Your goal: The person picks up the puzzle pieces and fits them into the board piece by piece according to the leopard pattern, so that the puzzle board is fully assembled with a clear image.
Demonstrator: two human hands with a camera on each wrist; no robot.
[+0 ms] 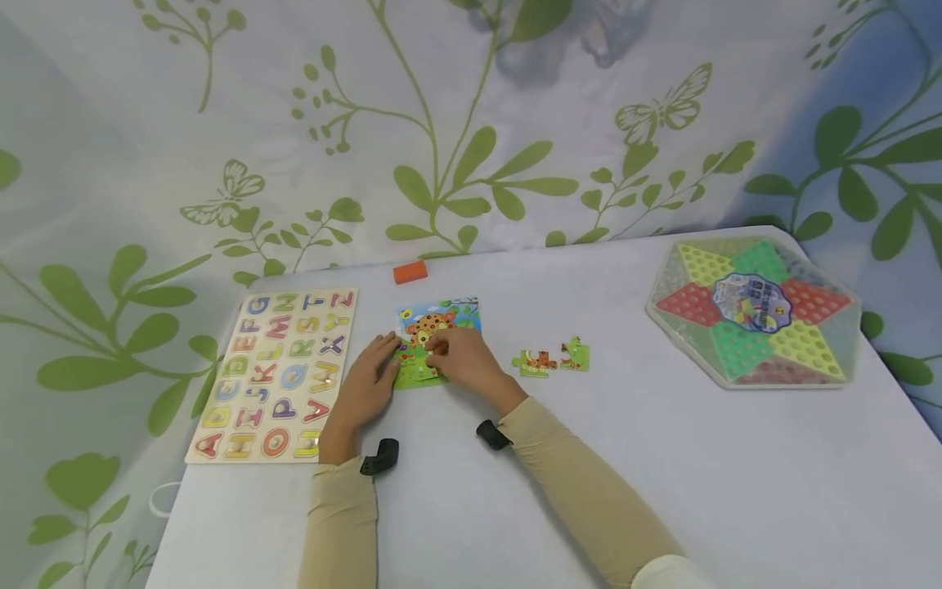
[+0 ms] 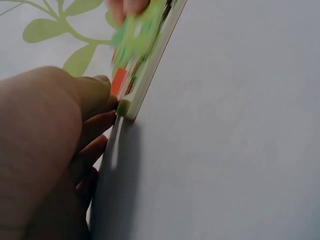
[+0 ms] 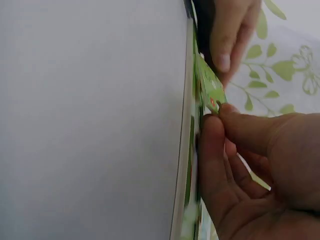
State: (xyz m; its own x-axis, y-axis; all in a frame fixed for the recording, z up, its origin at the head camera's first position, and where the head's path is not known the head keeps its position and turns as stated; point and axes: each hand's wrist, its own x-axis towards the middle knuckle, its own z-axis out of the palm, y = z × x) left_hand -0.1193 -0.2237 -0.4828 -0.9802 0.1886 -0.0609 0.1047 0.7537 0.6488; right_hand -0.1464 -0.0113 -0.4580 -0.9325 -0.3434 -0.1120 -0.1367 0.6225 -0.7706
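Observation:
A jigsaw puzzle (image 1: 462, 311) with a spotted cartoon animal lies on the white table in front of me. My right hand (image 1: 468, 358) is over its lower right part. Between thumb and forefinger it pinches a green puzzle piece (image 3: 212, 86), tilted up off the board in the right wrist view. My left hand (image 1: 366, 384) rests at the puzzle's left edge, its fingertips touching the border. The left wrist view has its thumb beside the board's corner (image 2: 125, 107). Loose puzzle pieces (image 1: 536, 362) lie to the right of the right hand.
An alphabet board (image 1: 294, 393) with coloured letters lies at the left, close to the left forearm. An orange block (image 1: 410, 272) sits behind the puzzle. A hexagonal board-game case (image 1: 754, 315) occupies the table's far right. Patterned cloth (image 1: 441, 106) hangs behind.

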